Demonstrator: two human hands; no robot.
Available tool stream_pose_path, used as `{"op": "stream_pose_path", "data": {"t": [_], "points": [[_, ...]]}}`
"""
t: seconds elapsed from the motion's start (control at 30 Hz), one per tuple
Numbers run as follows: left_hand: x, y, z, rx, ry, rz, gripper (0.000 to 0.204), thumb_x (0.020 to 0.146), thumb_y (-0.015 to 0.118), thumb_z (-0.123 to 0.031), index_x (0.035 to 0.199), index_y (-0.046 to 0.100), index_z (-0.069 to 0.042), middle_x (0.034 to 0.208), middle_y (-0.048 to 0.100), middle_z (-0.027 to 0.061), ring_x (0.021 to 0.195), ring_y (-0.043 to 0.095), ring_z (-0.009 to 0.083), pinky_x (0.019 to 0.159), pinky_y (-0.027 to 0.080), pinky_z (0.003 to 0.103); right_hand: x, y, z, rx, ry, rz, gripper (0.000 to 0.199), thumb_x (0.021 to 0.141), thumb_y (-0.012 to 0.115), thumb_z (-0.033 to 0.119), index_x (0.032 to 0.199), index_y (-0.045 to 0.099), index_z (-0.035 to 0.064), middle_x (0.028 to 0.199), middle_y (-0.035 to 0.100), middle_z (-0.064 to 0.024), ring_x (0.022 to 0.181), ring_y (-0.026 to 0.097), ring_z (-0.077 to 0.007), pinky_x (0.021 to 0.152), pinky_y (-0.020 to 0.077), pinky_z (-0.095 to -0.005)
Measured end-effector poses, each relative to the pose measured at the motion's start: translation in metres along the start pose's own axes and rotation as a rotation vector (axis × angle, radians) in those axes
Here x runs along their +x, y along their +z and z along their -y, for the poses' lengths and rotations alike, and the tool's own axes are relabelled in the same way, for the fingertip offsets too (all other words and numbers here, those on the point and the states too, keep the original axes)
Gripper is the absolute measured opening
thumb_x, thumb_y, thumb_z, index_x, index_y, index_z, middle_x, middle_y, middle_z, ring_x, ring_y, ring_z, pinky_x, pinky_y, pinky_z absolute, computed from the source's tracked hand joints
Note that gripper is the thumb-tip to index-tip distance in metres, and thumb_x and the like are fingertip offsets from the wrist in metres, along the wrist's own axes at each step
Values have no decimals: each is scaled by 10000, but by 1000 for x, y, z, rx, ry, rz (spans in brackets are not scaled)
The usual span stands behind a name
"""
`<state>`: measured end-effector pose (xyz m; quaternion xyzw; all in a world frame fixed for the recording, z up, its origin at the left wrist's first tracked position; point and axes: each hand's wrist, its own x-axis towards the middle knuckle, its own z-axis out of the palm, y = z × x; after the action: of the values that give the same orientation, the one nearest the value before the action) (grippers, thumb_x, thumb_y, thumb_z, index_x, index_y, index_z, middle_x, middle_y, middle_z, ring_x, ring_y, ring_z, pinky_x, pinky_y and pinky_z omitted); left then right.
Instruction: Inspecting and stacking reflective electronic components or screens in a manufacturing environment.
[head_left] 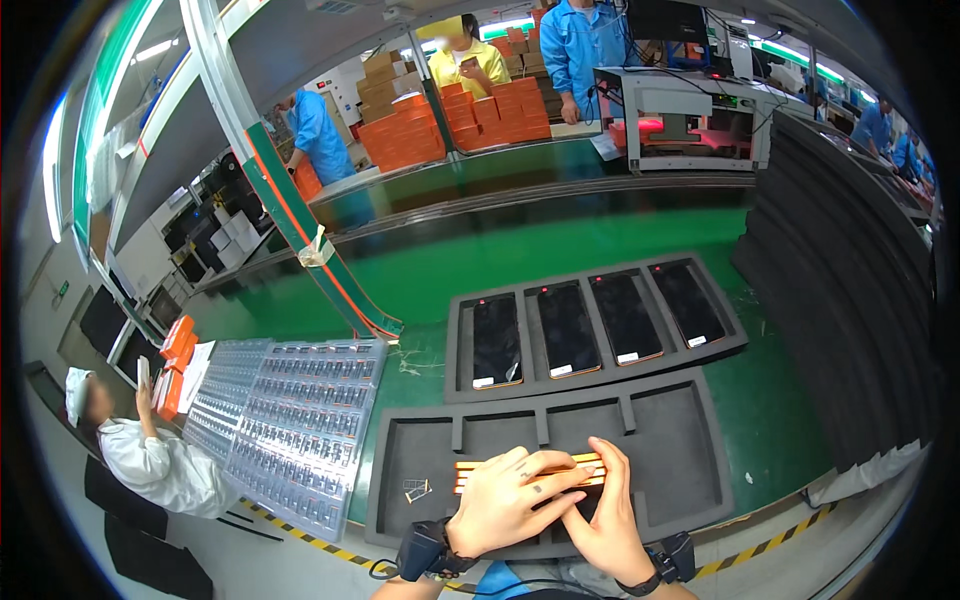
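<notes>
My left hand (510, 500) lies over a small stack of orange-edged phones (466, 478), fingers bent across its top. At the right end of the stack, my right hand (610, 515) is closed round it, fingers on the far side and thumb on the near side. Both hands hold the stack above a near black foam tray (400, 430), and they hide most of the phones. In that tray's left compartment lies a small, thin frame-like piece (416, 490). Behind it, a second foam tray (455, 345) holds several dark-screened phones (568, 330) in separate slots, with small white labels at their near ends.
Clear plastic trays of small parts (300, 430) lie to the left, near orange boxes (176, 365). A tall stack of black foam trays (840, 280) stands on the right. A green post (300, 225) rises at the bench's left. Co-workers stand beyond and to the left.
</notes>
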<state>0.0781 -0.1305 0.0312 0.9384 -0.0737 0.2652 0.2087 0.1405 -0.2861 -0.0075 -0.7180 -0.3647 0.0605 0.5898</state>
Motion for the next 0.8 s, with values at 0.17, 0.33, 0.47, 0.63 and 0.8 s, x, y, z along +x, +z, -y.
{"op": "stream_pose_path", "data": {"t": [0.17, 0.33, 0.47, 0.63, 0.8], "points": [[-5, 6, 3, 40, 45, -114, 370, 763, 851, -230, 1111, 747, -158, 1033, 696, -12, 713, 571, 145, 612, 460, 281, 1, 1, -3, 25, 23, -4, 742, 829, 677, 6, 1470, 303, -7, 1425, 376, -228, 1320, 437, -365, 1114, 367, -427], [-4, 4, 3, 260, 121, -55, 326, 781, 833, -280, 1081, 738, -195, 1048, 666, -21, 719, 549, 145, 614, 466, 283, 0, 2, -3, -40, -1, -22, 717, 818, 670, -13, 1453, 337, -11, 1418, 393, -222, 1332, 431, -362, 1124, 356, -422], [-3, -6, 2, 179, 104, 63, 326, 842, 776, -321, 1136, 715, -195, 1175, 622, 2, 821, 567, 196, 700, 493, 326, -3, 5, 2, -60, 14, -31, 711, 820, 660, -15, 1457, 344, -10, 1423, 403, -204, 1333, 443, -342, 1122, 361, -406], [-22, -23, 3, 104, -84, 58, 424, 868, 753, -271, 1277, 672, -195, 1214, 616, 60, 925, 596, 227, 821, 512, 368, -3, 6, 2, 0, 38, -37, 714, 851, 684, 61, 1473, 339, -6, 1455, 413, -187, 1368, 424, -315, 1142, 334, -396], [-73, -65, 37, 290, -506, -224, 151, 861, 722, -79, 1012, 710, -86, 998, 637, 88, 982, 615, 301, 852, 496, 401, -5, 6, 1, -23, 45, -30, 705, 858, 680, 93, 1472, 346, 0, 1448, 408, -185, 1358, 421, -316, 1147, 318, -410]]}}
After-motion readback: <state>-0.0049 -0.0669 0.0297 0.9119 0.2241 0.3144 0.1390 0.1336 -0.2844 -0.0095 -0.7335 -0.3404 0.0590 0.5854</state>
